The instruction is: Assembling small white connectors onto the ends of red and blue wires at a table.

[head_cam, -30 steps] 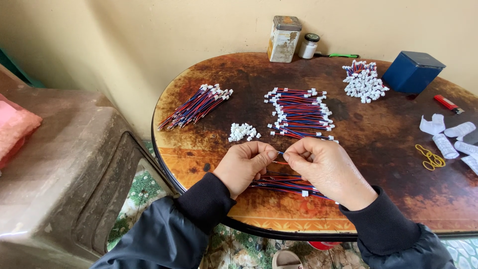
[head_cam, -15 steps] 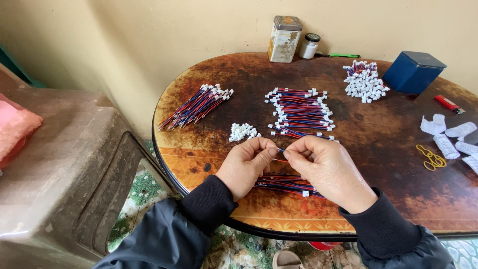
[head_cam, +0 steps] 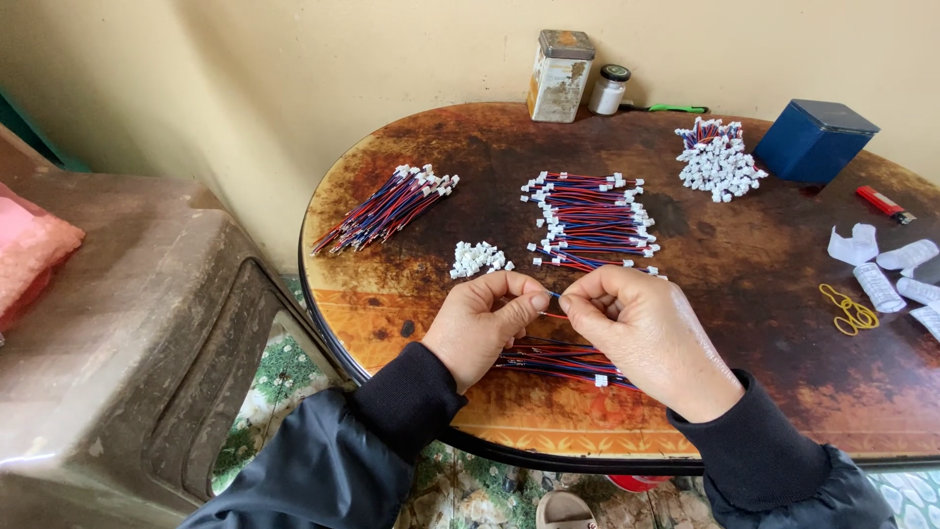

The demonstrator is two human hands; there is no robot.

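Note:
My left hand (head_cam: pixel 485 323) and my right hand (head_cam: pixel 641 333) meet fingertip to fingertip above the table's near edge, pinching one thin red and blue wire (head_cam: pixel 554 305) between them. Under my hands lies a small bundle of the same wires (head_cam: pixel 558 360). Just beyond my left hand sits a little heap of white plastic connectors (head_cam: pixel 477 259). Farther back rests a flat stack of wires with white connectors on both ends (head_cam: pixel 587 220), and to its left a loose bundle with connectors on one end (head_cam: pixel 387 208).
The round brown table (head_cam: pixel 783 323) also carries a rusty tin (head_cam: pixel 560 74), a small jar (head_cam: pixel 609 90), a blue box (head_cam: pixel 815 140), another connector-wire pile (head_cam: pixel 718 160), a red lighter (head_cam: pixel 883 204), yellow rubber bands (head_cam: pixel 850 310) and white paper strips (head_cam: pixel 891 269). A grey plastic chair (head_cam: pixel 127 343) stands left.
My hands stay in the same place; only the fingertips shift slightly on the wire.

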